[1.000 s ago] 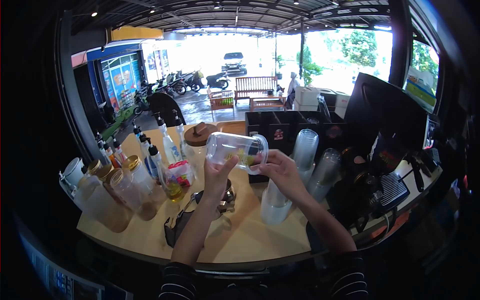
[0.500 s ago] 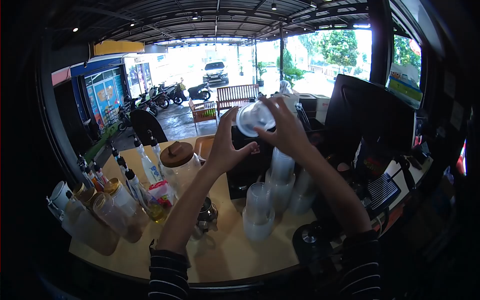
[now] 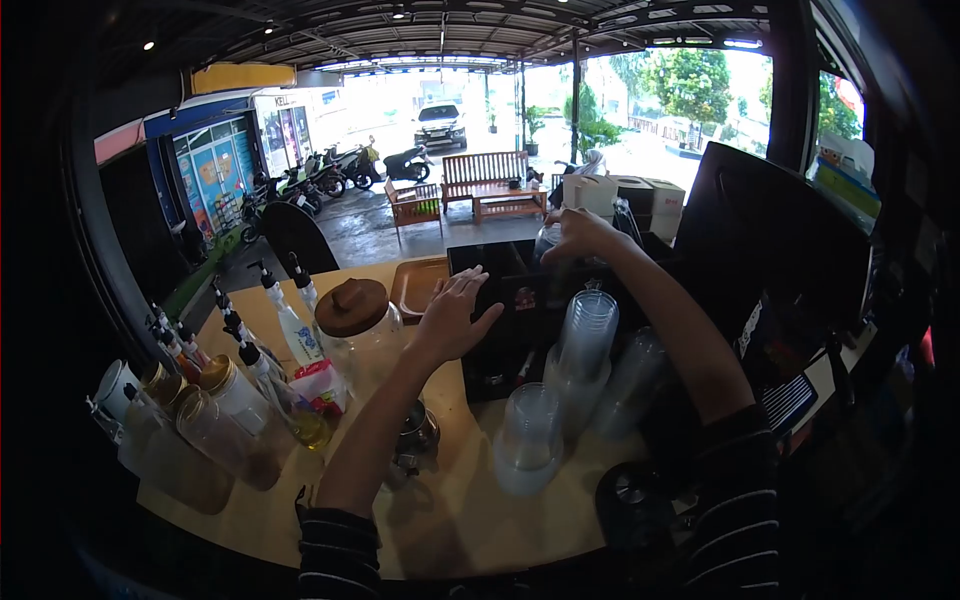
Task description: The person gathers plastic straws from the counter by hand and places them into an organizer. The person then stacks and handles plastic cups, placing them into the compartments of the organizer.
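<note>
My right hand [image 3: 588, 236] reaches to the far side of a black compartment box [image 3: 490, 350]. Its fingers are curled around clear plastic lids [image 3: 547, 242], low over the far part of the box; how far inside they sit is hard to see. At the box's left edge is my left hand [image 3: 448, 318], its fingers stretched out and its thumb apart, holding nothing. Stacked clear plastic cups [image 3: 587, 335] rise in front of the box, below my right forearm. A shorter cup stack [image 3: 528, 432] stands nearer to me.
Left of my left arm are a wooden-lidded glass jar [image 3: 355, 310], pump bottles [image 3: 292, 320] and several clear canisters [image 3: 215, 425]. A brown tray [image 3: 415, 285] lies behind my left hand. A dark monitor [image 3: 770, 230] stands at right. White boxes [image 3: 590, 193] sit beyond the counter.
My right hand has lowered the lids from mid-air to the far part of the black box. My left hand has come away from them and down to the box's left edge.
</note>
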The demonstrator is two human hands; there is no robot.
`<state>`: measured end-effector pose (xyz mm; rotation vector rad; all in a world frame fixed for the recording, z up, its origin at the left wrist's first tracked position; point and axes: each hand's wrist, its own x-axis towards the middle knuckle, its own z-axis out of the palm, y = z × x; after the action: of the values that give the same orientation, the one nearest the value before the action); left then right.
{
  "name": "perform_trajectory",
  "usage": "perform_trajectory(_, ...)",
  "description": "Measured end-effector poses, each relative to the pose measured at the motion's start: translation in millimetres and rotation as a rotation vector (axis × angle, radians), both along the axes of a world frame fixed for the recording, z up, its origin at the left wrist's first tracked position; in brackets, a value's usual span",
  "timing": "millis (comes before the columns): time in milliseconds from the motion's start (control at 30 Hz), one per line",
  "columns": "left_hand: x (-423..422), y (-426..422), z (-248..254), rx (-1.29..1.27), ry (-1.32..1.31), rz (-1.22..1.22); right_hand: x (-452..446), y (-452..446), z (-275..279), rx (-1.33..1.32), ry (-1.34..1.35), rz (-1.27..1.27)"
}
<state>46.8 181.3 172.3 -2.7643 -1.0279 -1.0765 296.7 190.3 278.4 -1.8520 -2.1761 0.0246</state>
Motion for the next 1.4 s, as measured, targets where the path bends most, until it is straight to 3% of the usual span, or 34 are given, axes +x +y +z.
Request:
perform_trajectory(333,-0.4,-2.3,0.7,0.032,0.003,-0.012,-7.6,23.2,-13.0,-0.428,-0.248,-0.056)
perform_trajectory(433,-0.6,-3.0,0.6,0.063,-0.001,-0.017,-5.1,30.2,-24.1,-0.306,-0.260,-0.025)
perform_trajectory(667,1.3,0.1,-4.1,0.061,-0.002,0.005,-8.2,17.0,-16.5,-0.332,-0.242,-0.080)
perform_trajectory(767,0.6,4.1,-6.0,0.041,-0.024,0.002,-4.7,-0.2,-7.2,-0.195,-0.191,-0.120)
perform_trajectory(833,-0.4,0.3,-1.8,-0.021,-0.086,-0.003,-0.6,-7.4,-3.0,0.054,-0.138,0.041)
perform_trajectory(867,-0.5,-5.2,-4.1,-0.026,-0.086,-0.007,2.6,-13.7,-5.5,0.049,-0.138,0.037)
perform_trajectory(933,-1.8,-26.2,-3.9,-0.091,-0.341,-0.161,-14.3,-53.8,-0.2,0.374,0.138,0.238)
perform_trajectory(1000,-1.8,-60.4,-11.1,-0.144,-0.399,-0.203,-36.9,-104.0,-5.5,0.445,0.274,0.261)
perform_trajectory(1133,-10.6,-109.6,-56.4,-0.240,-0.514,-0.314,-62.8,-191.7,-49.5,0.508,0.585,0.292)
perform_trajectory(1200,-16.2,-131.7,-82.0,-0.323,-0.593,-0.429,-66.4,-221.4,-81.5,0.395,0.605,0.257)
perform_trajectory(1400,-4.6,-160.7,-135.9,-0.479,-0.589,-0.361,-67.9,-232.9,-161.5,0.154,0.548,0.313)
